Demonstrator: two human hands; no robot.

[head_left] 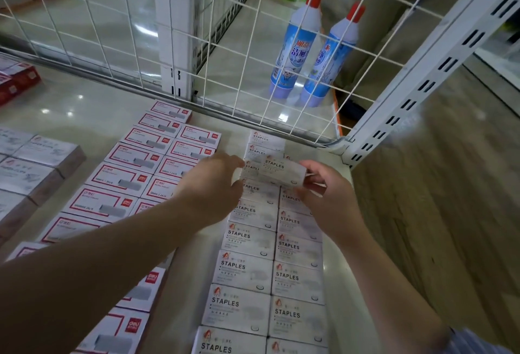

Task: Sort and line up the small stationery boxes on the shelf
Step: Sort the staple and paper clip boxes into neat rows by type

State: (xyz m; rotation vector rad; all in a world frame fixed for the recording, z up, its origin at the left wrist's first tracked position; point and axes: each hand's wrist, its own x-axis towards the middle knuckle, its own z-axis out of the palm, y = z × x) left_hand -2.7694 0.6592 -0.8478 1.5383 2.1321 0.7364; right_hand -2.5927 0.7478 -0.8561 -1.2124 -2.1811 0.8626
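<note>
A white box marked STAPLES (277, 171) is held slightly askew just above two rows of matching white staple boxes (247, 272) on the glossy shelf (84, 111). My left hand (213, 185) pinches its left end and my right hand (326, 193) grips its right end. Left of these rows lie two rows of white boxes with red frames (135, 156), partly hidden under my left forearm.
A white wire grid (225, 52) fences the shelf's back and right. Behind it stand two blue cleaner bottles with red caps (298, 44). Grey-white boxes (36, 165) lie at the left, red boxes (17, 81) at far left. A slotted white upright (422, 86) is at the right.
</note>
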